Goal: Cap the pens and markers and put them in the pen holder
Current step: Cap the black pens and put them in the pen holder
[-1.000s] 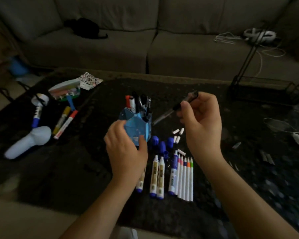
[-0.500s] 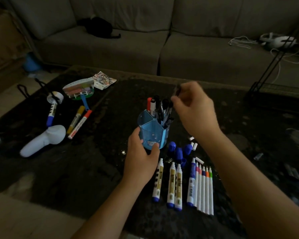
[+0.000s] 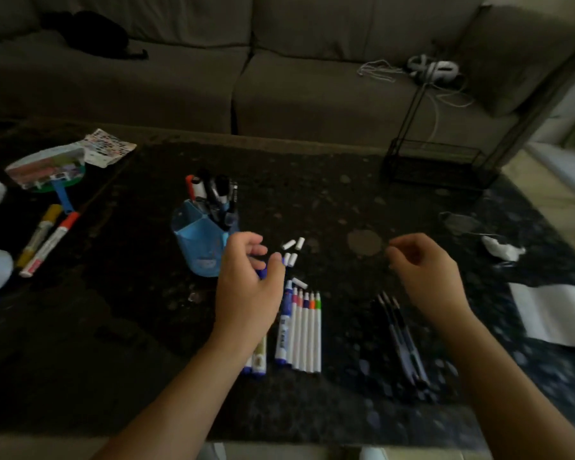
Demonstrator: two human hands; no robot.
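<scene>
The left grip (image 3: 246,287) and the right grip (image 3: 425,270) are bare human hands, and both forearms (image 3: 186,403) run bare as far as one can see.

Table (image 3: 312,200): black stone, flecked grey all over in front of you.
Pen holder (image 3: 200,247): light blue.
Thin pens (image 3: 307,330): white barrels; your row's bands run pink, orange, blue, orange, green.
Fat marker (image 3: 284,327): white, blue ends.
Loose caps (image 3: 292,250): white.
Left-edge markers (image 3: 47,240): one capped yellow, one orange-red.
Dark pens (image 3: 402,340): black, touches of blue, towards your near edge.
Sofa (image 3: 312,94): plain grey.
</scene>
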